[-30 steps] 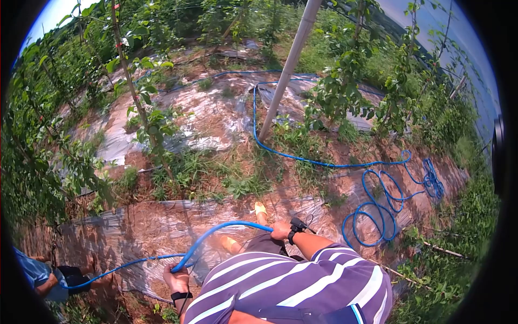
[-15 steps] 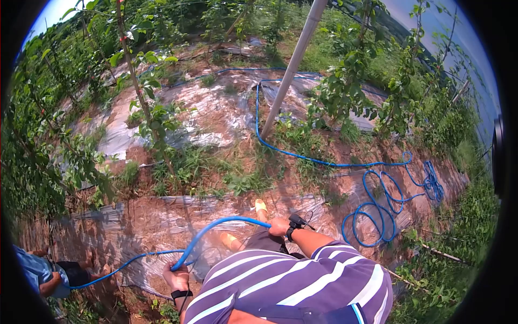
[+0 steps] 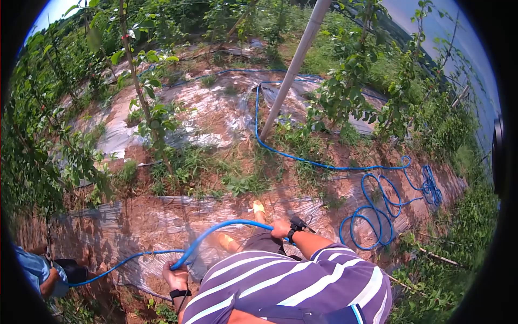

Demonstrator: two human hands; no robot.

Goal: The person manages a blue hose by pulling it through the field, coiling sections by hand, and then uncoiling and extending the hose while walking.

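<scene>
A blue hose [image 3: 232, 222] bows between my two hands in front of my striped shirt. My left hand [image 3: 175, 276], low at the left, is closed around one part of it. Further right, my right hand [image 3: 280, 229] has its fingers wrapped round another part. Beyond my left hand, the hose runs left over the ground toward another person. Past my right hand, a short piece of hose shows beside my wrist, and my arm and body hide the rest.
Another person [image 3: 33, 272] is at the lower left edge. Loose blue hose coils [image 3: 372, 216] lie on the soil at right. A slanted pole [image 3: 294, 70] stands ahead, among leafy plants [image 3: 345, 86]. Plastic sheeting [image 3: 113, 224] covers strips of ground.
My right hand has shifted slightly right, and the hose's arc sits a touch lower. My left hand keeps its hold in nearly the same place.
</scene>
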